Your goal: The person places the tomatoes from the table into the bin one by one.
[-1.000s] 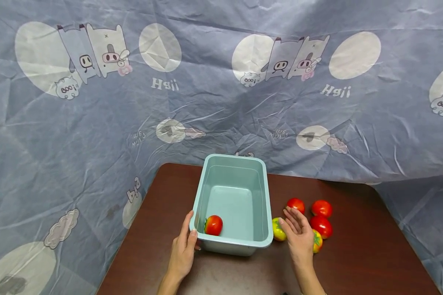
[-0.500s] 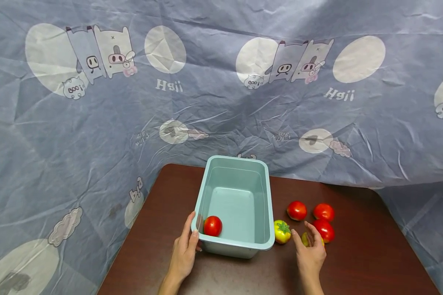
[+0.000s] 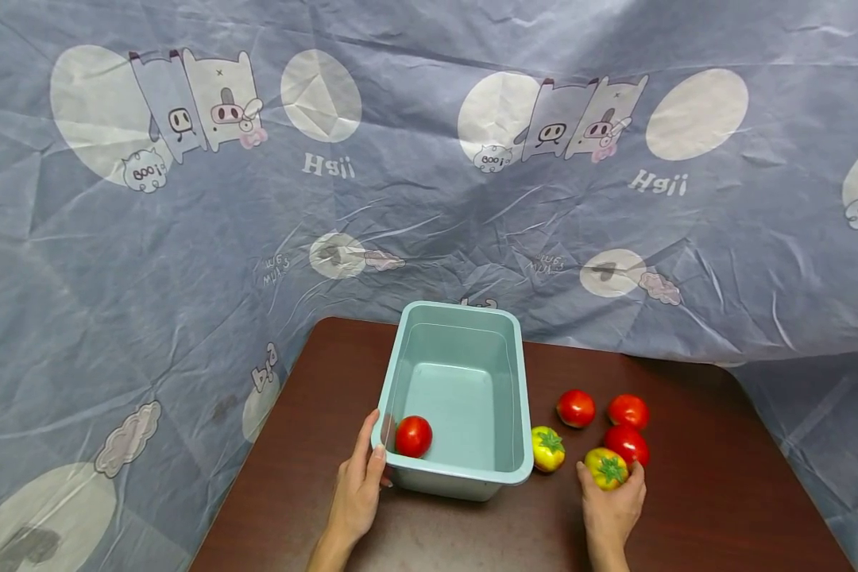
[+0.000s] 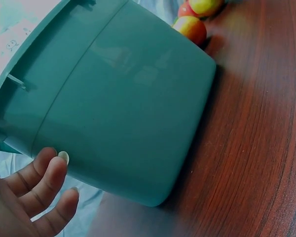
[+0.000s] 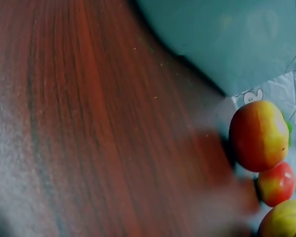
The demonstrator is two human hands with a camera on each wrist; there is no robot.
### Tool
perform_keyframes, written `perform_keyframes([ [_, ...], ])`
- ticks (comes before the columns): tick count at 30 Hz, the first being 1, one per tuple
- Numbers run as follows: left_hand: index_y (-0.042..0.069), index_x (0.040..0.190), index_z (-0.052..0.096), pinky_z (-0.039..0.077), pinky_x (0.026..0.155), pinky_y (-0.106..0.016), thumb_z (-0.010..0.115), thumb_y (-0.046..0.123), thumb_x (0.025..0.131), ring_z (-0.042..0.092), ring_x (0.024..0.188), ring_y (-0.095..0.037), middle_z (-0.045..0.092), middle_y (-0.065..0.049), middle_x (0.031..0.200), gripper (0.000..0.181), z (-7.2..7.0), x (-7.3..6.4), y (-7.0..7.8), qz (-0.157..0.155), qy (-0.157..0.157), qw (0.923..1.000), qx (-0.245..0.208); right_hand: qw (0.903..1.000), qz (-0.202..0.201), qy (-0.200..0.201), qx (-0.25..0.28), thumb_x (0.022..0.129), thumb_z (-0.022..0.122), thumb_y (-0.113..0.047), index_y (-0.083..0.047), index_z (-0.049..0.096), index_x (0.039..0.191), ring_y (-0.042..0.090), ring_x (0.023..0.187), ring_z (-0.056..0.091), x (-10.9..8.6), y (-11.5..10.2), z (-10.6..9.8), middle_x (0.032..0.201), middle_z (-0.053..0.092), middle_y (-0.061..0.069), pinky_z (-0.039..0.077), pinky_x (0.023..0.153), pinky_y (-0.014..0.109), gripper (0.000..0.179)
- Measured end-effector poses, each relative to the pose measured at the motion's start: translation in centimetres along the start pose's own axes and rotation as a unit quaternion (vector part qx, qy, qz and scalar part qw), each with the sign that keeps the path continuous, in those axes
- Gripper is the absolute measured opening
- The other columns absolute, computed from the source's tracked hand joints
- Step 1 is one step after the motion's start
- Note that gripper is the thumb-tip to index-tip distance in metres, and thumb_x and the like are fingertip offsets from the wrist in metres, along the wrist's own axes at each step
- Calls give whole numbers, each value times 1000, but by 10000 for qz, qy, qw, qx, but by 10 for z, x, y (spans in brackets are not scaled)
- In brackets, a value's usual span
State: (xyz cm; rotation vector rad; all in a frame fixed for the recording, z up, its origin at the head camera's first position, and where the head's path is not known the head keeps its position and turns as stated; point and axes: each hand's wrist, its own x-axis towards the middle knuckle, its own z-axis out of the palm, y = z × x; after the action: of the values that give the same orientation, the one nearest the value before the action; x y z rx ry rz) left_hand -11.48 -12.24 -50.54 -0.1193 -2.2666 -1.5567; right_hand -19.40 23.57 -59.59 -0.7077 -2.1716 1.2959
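Note:
My left hand (image 3: 356,492) holds the near left corner of a pale green plastic bin (image 3: 457,475), thumb over the rim; in the left wrist view its fingers (image 4: 49,180) curl under the rim at the bin's outer wall. One red tomato (image 3: 413,436) lies inside the bin. Right of the bin, my right hand (image 3: 612,508) has thumb and fingers around the sides of a yellow tomato (image 3: 605,467) with a green leafy top. That tomato (image 5: 284,219) appears at the lower right edge of the right wrist view, where the hand is mostly out of frame.
Another yellow tomato (image 3: 546,449) sits close to the bin's right wall. Three red tomatoes stand farther right: one at the back left (image 3: 575,408), one behind (image 3: 628,411), and one (image 3: 625,444) beside the gripped tomato. A patterned grey-blue cloth (image 3: 429,206) hangs behind the brown table (image 3: 715,477).
My right hand has moved right and toward me, from above the tomatoes down around the yellow one. The left hand stays on the bin; the red tomato inside has rolled slightly.

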Motion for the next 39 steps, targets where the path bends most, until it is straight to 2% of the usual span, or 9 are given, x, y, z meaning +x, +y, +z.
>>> perform_keyframes([
  [7, 11, 142, 35, 48, 49, -22, 44, 8, 94, 51, 51, 0, 52, 4, 69, 48, 2, -1, 3, -106, 48, 9999, -31, 9991, 415, -31, 11, 67, 79, -22, -2, 28, 140, 45, 119, 36, 1, 17, 0, 130, 39, 29, 27, 101, 54, 91],
  [11, 11, 142, 34, 49, 49, -22, 44, 8, 95, 51, 50, -1, 54, 0, 69, 48, 3, -2, 1, -93, 27, 9999, -55, 9991, 421, -100, -43, 67, 79, -20, -3, 29, 139, 43, 120, 38, 3, 23, 1, 131, 41, 27, 27, 101, 53, 89],
  [15, 16, 144, 31, 48, 50, -22, 41, 11, 96, 52, 50, -1, 55, -8, 70, 49, 6, -2, -17, -67, -21, 10000, 13, 9989, 441, -77, -131, 69, 78, -16, -5, 32, 138, 42, 120, 39, 4, 26, 2, 131, 42, 26, 28, 101, 52, 84],
  [19, 24, 145, 28, 49, 49, -25, 41, 18, 97, 53, 51, 0, 55, -8, 71, 49, 10, -2, -35, -115, -29, 9999, 41, 9986, 485, -29, -197, 71, 75, -13, -5, 33, 138, 43, 121, 38, 6, 27, 2, 131, 42, 27, 27, 102, 53, 80],
  [26, 13, 142, 34, 48, 49, -21, 43, 9, 95, 50, 49, 0, 49, 5, 65, 48, 1, -2, 1, -135, 106, 9999, 16, 9988, 480, -2, -120, 74, 75, -22, -8, 32, 141, 43, 122, 38, 2, 33, 4, 136, 41, 24, 27, 104, 52, 81],
  [33, 10, 143, 32, 49, 50, -22, 42, 10, 96, 51, 51, 0, 58, -3, 77, 48, -1, -2, 3, -55, -43, 10000, 42, 9992, 345, 214, -6, 75, 74, -20, -7, 39, 138, 42, 122, 42, 3, 36, 3, 132, 45, 25, 30, 103, 50, 73],
  [35, 10, 143, 32, 50, 50, -23, 42, 9, 96, 51, 51, 0, 59, -4, 79, 48, -1, -2, 4, -46, -43, 10000, 21, 9986, 461, 187, 164, 76, 74, -22, -8, 38, 139, 39, 124, 43, 3, 35, 4, 135, 45, 23, 31, 105, 47, 74],
  [39, 10, 143, 32, 50, 50, -23, 42, 9, 96, 51, 51, 0, 57, -2, 75, 48, 0, -1, 4, -30, -33, 10000, 7, 9925, 858, 69, 872, 77, 74, -26, -13, 33, 142, 33, 128, 39, 2, 32, 5, 142, 39, 17, 31, 108, 44, 78],
])
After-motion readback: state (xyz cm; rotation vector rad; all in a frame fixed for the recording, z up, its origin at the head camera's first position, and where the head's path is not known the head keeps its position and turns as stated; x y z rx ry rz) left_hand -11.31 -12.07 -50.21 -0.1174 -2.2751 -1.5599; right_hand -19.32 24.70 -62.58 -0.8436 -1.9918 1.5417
